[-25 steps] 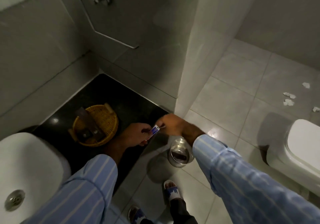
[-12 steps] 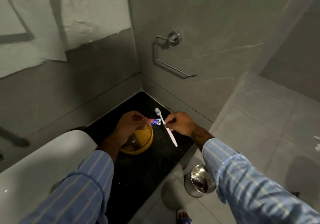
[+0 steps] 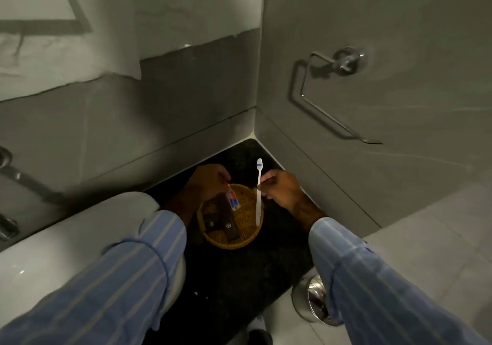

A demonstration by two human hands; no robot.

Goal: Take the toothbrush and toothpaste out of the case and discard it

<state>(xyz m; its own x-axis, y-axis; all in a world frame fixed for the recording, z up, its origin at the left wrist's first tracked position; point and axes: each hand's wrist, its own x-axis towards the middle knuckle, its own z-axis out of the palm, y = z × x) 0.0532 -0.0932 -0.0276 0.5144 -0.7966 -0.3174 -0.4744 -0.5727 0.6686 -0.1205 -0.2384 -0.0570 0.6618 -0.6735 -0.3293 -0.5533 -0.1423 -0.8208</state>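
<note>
My right hand pinches a white toothbrush near its neck; the brush stands nearly upright with its bristle head up and its handle end down inside the wicker basket. My left hand holds a small red, white and blue toothpaste tube by its cap end, the tube hanging over the basket. Two dark brown packets lie inside the basket. The case itself I cannot make out.
The basket sits on a black stone counter in a wall corner. A white basin is at the left. A steel bin stands on the floor below my right sleeve. A chrome holder hangs on the right wall.
Both hands moved down over the basket. The toothbrush swung from slanted to nearly upright with its end in the basket, and the toothpaste turned from level to hanging downward.
</note>
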